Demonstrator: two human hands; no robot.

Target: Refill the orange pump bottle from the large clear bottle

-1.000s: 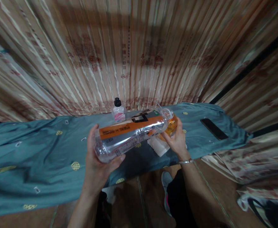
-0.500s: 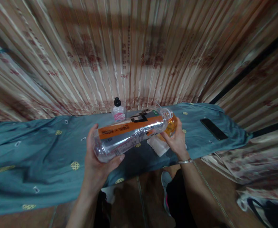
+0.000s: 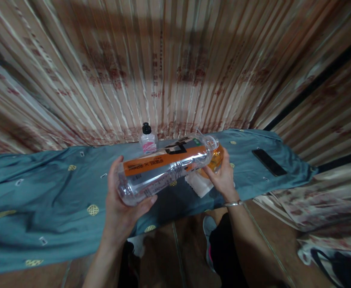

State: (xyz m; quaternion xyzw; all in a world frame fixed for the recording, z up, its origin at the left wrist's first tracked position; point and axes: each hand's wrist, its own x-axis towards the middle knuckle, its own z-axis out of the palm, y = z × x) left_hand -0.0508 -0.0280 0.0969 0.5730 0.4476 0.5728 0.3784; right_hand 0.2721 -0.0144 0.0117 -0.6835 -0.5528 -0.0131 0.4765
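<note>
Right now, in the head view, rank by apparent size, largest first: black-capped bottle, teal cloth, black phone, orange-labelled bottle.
1. Teal cloth
2. Orange-labelled bottle
3. Black phone and black-capped bottle: too alike to rank

Backdrop: beige pleated curtain with reddish-brown tree, flower and lettering prints (image 3: pixel 166 60), hanging in close vertical folds along the far edge. Before it, a long narrow surface draped in satiny blue-green cloth with yellow pineapple motifs (image 3: pixel 58 180); table or bench, can't tell. Cloth creased most toward the left end. Right end: two dark straight bars, upper (image 3: pixel 313 87) and lower (image 3: pixel 343 161), slanting; pale, red-printed fabric (image 3: pixel 307 212) below the right corner. Floor, past near edge: brown tile, pale joints (image 3: pixel 190 240). Light dim; broad shadow across upper curtain.
</note>
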